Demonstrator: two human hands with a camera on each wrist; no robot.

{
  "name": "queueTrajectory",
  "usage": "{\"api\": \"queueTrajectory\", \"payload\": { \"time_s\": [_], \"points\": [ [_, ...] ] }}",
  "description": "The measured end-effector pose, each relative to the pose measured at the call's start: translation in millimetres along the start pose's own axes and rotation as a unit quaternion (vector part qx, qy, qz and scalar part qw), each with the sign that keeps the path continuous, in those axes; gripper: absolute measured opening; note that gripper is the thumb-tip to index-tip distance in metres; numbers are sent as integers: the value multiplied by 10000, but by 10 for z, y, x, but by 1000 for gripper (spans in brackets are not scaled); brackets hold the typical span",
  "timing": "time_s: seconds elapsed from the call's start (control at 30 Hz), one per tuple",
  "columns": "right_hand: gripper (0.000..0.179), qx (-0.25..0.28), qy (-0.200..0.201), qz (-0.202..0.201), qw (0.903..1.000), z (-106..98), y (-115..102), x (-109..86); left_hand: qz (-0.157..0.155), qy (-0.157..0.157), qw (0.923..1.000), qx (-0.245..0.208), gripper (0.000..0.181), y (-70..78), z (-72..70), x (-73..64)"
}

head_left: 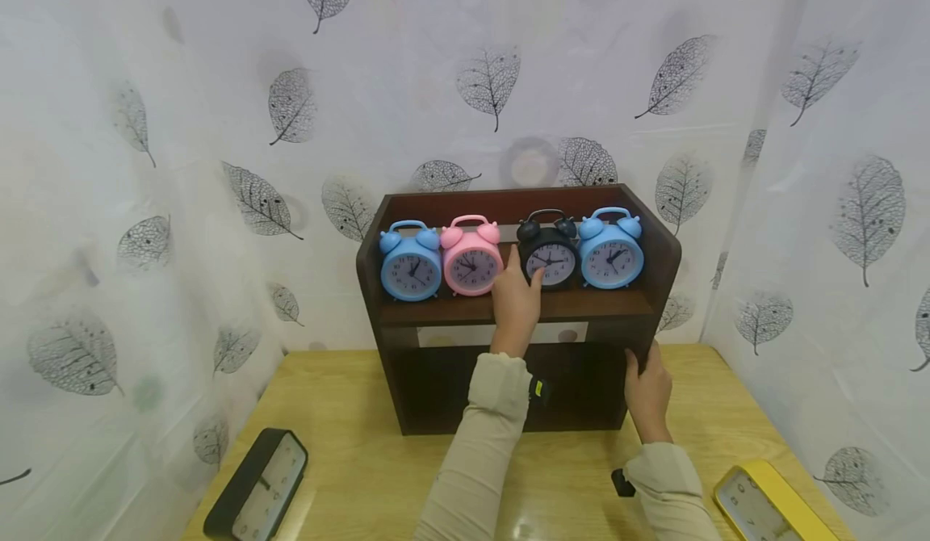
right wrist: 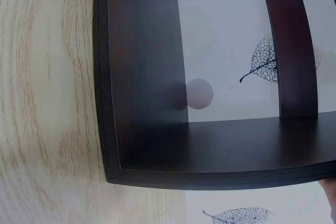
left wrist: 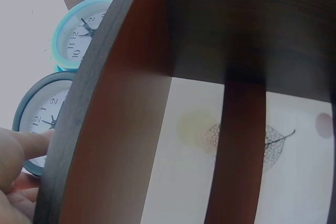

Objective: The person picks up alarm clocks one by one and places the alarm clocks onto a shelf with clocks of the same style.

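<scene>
On the upper shelf of a dark brown wooden rack [head_left: 516,308] stand two blue alarm clocks [head_left: 410,274] [head_left: 612,265], a pink alarm clock [head_left: 472,273] and a black alarm clock [head_left: 550,262]. My left hand [head_left: 517,303] pinches the lower left of the black clock, thumb on its face and index finger along its left side. The left wrist view shows that thumb over the dial [left wrist: 44,114], with the other fingers partly cut off. Low on the rack's right panel, my right hand [head_left: 649,392] grips the edge, thumb inside; its outer fingers are mostly hidden.
A dark rectangular clock [head_left: 257,484] lies at the table's left front. A yellow rectangular clock [head_left: 773,505] lies at the right front. The rack stands on a light wood table [head_left: 334,412]. Leaf-printed white sheeting [head_left: 429,81] surrounds the back and sides.
</scene>
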State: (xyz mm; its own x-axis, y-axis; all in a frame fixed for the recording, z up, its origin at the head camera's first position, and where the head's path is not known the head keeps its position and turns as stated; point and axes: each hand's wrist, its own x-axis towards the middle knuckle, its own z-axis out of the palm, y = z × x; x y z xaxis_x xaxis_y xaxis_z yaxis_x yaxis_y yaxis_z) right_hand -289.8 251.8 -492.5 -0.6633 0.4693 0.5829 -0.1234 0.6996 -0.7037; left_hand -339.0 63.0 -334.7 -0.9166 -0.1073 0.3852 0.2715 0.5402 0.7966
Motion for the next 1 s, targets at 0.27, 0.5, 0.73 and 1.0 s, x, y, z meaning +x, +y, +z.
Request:
{"api": "queueTrajectory", "payload": {
  "time_s": [0.27,0.5,0.73,1.0],
  "points": [
    [33,-6,0,-19,10000,2,9,-7,-27,-83,9999,82,61,-2,5,-10],
    [32,3,2,-53,10000,0,9,-2,-6,-57,9998,182,65,3,-8,-45],
    [32,-46,20,-48,10000,2,-5,-8,419,81,9988,256,68,-28,-47,-151],
    [31,-1,5,-43,10000,4,7,2,1151,466,9916,367,63,-71,-168,-334]
  ]
}}
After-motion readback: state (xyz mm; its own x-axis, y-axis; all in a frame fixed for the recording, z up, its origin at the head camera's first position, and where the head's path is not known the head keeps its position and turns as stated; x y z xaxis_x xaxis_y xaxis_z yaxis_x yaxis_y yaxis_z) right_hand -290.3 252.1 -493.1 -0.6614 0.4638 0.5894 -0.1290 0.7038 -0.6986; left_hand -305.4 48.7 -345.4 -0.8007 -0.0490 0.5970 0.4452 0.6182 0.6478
